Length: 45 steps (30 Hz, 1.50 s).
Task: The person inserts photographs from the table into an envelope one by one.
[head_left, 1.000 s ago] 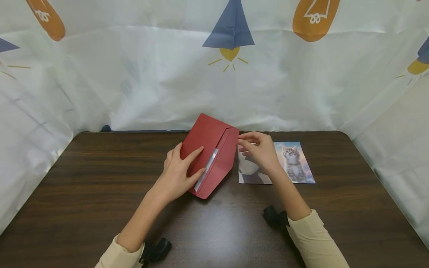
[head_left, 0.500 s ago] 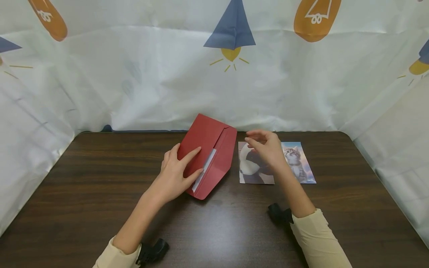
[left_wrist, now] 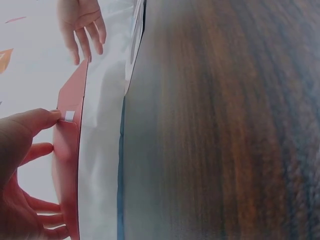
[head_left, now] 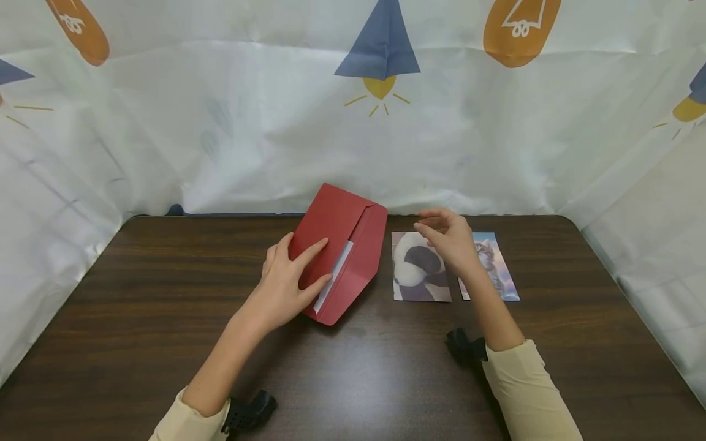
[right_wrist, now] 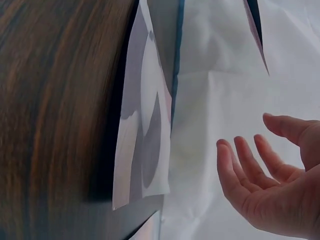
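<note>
A red envelope (head_left: 336, 214) stands tilted over the back of the table, its flap unfolded to the right. White paper (head_left: 334, 275) shows along its opening. My left hand (head_left: 284, 282) holds the envelope by its lower left side, thumb at the opening; in the left wrist view the envelope (left_wrist: 66, 160) lies between thumb and fingers. My right hand (head_left: 453, 242), fingers loosely bent and holding nothing, hovers above two picture cards. One card (head_left: 421, 269) bears white and dark rounded shapes; the kitten card (head_left: 504, 269) is partly hidden behind my right hand and forearm.
Dark wood-grain table (head_left: 138, 306) spreads beneath both arms. At its back edge hangs a white sheet (head_left: 265, 141) printed with lamps, with the envelope's top reaching in front of it. Black wrist cameras (head_left: 250, 411) jut inward from both sleeves.
My right hand has moved right, away from the envelope's flap, uncovering the card with white and dark shapes. My left hand and the envelope have shifted slightly left.
</note>
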{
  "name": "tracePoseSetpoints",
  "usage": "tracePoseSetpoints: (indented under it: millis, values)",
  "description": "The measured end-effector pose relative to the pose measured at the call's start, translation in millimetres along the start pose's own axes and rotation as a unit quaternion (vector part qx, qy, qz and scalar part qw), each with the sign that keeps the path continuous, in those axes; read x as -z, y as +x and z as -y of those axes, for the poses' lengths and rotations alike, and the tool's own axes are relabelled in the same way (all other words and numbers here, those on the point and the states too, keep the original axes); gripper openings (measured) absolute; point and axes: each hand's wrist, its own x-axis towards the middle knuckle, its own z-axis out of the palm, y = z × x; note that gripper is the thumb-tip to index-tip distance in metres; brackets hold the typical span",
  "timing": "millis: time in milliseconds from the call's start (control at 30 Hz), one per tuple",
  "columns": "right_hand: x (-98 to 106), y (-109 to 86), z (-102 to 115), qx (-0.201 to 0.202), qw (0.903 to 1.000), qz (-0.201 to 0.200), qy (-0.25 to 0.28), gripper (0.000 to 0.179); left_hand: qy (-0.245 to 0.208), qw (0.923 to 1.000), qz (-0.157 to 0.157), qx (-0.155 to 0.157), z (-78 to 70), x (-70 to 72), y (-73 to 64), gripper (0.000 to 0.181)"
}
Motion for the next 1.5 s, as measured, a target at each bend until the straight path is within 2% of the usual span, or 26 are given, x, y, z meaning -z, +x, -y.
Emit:
tracePoseSetpoints:
  millis: [333, 633, 1500]
  values:
    - [9, 6.1, -8, -0.002, 0.9991, 0.001, -0.041, 0.044, -0.003, 1.0, 0.0, 0.0, 0.0, 3.4, 0.2, 0.067]
    - [19, 13.0, -15, -0.02, 0.9973, 0.027, -0.066, 0.048, 0.0, 1.0, -0.005, -0.006, -0.6, 4.4, 0.2, 0.067]
    - [27, 27.9, -34, -0.056, 0.9895, 0.052, -0.122, 0.05, 0.0, 1.0, 0.002, 0.001, -2.3, 5.5, -0.5, 0.067]
